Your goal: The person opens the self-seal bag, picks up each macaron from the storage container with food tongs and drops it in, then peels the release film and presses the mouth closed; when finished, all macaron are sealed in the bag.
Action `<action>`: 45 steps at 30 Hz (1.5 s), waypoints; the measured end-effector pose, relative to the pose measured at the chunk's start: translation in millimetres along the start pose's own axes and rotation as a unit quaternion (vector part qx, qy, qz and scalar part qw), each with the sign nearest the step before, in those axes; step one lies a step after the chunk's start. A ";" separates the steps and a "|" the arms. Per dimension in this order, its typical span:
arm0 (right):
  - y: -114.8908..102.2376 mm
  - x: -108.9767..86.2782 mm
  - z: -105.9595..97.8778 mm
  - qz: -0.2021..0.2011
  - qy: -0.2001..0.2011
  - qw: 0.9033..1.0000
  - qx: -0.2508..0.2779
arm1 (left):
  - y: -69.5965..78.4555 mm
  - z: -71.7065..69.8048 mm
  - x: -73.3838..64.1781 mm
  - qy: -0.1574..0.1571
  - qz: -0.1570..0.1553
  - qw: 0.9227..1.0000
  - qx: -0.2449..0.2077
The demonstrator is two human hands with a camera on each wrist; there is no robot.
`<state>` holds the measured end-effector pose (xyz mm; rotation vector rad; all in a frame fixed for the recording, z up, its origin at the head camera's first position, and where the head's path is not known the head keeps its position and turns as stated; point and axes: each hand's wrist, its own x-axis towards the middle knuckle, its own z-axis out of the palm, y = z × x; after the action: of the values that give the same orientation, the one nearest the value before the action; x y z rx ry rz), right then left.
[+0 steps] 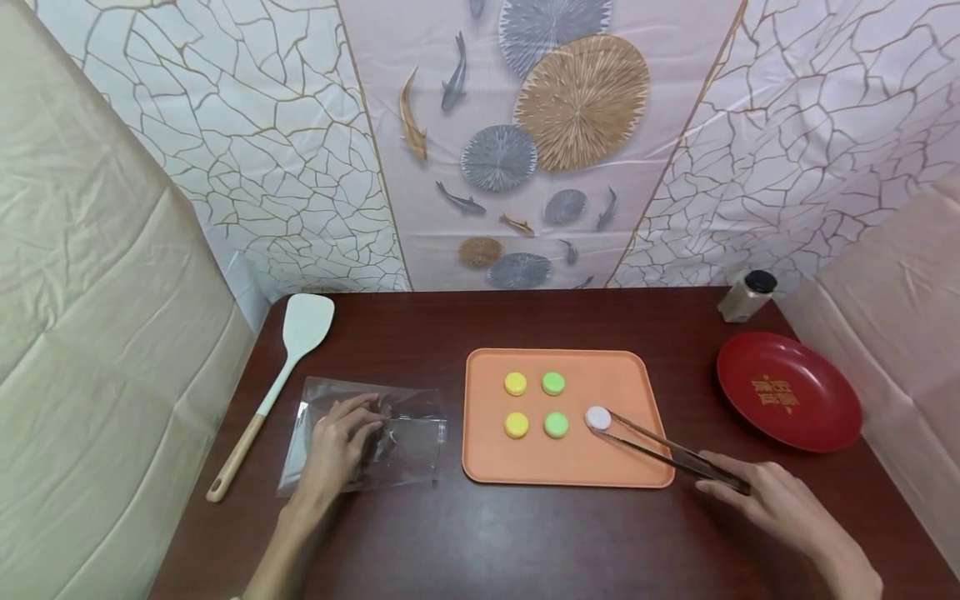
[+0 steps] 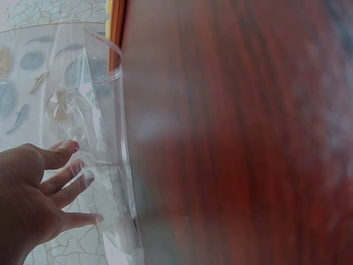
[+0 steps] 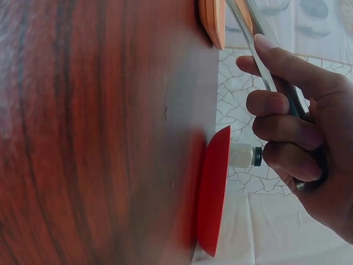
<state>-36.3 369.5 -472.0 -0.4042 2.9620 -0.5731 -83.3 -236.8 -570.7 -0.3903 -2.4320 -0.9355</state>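
My right hand [image 1: 776, 500] grips a pair of metal tongs [image 1: 667, 452], fingers curled round its handle end. The tong tips lie at either side of a white macaron [image 1: 597, 417] on the orange tray [image 1: 577, 467]. Two yellow macarons [image 1: 516, 425] and two green macarons [image 1: 556, 425] sit in rows on the same tray. On the left, my left hand [image 1: 337, 446] rests on a clear plastic bag [image 1: 412, 450] lying on the table. In the left wrist view its fingers [image 2: 71, 190] are spread and fairly straight, with the fingertips against the film.
A white spatula [image 1: 303, 325] with a wooden handle lies left of the bag. At the right stands a red plate [image 1: 817, 400] with gold lettering, and behind it a small jar [image 1: 742, 300] with a black lid. Patterned cloth [image 1: 300, 167] closes off the back of the table.
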 end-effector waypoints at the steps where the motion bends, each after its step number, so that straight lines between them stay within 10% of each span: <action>1: -0.5 -0.1 -0.6 0.000 -0.002 1.000 0.001 | 6.0 -2.4 1.5 0.003 0.001 1.000 -0.002; 13: -21.6 8.2 0.0 -0.064 0.015 0.998 0.020 | 45.6 -20.6 13.7 0.011 0.004 1.000 -0.009; 24: -82.5 50.7 11.8 -0.154 -0.047 0.986 0.047 | 21.5 -8.9 2.9 0.021 0.010 1.000 -0.018; 32: -121.1 77.2 36.8 -0.190 -0.062 0.978 0.063 | 55.8 -28.1 15.1 0.007 0.003 1.000 0.008; 45: -170.0 106.7 60.9 -0.231 -0.039 0.972 0.022 | 60.2 -31.0 15.9 -0.007 -0.017 1.000 0.023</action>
<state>-89.2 166.5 -468.7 -1.1002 2.7743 -0.6430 -59.9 -213.2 -509.6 -0.3420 -2.4752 -0.8917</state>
